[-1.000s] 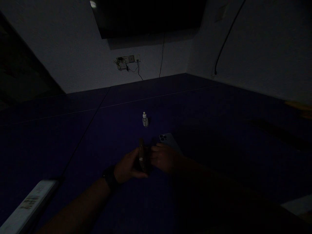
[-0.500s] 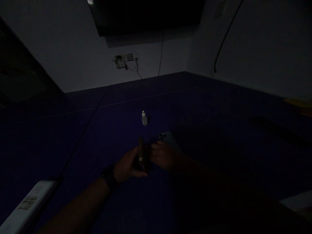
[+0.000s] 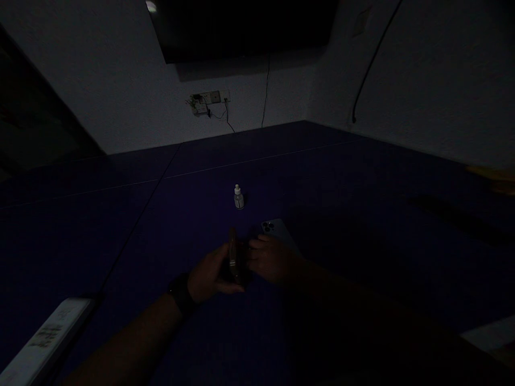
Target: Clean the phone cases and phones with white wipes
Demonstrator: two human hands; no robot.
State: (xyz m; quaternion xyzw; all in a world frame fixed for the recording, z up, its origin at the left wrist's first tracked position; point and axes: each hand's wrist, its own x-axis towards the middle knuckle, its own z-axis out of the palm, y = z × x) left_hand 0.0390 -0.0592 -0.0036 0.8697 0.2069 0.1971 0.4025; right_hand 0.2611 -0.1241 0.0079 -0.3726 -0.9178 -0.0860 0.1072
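Observation:
My left hand (image 3: 206, 277), with a dark band on its wrist, grips a phone (image 3: 233, 256) that stands on edge, its narrow side towards me. The thumb lies under the near end and the fingers go behind it. Close on the phone's right side is my right hand (image 3: 270, 259), its fingers curled towards the face turned away from me. Deep shadow hides those fingertips and whatever they hold. Partly behind my right hand, a pale phone (image 3: 280, 229) lies with its camera lenses up. A small white-capped bottle (image 3: 238, 200) stands upright beyond both hands.
The dark purple surface (image 3: 201, 203) has a seam running across it at left. A white box (image 3: 52, 335) with printing lies at lower left. A long dark object (image 3: 454, 217) lies at right. Wall sockets with cables (image 3: 207, 102) sit below a dark screen (image 3: 249, 27).
The view has tilted very slightly. Both hands and the phone between them keep practically the same place and pose.

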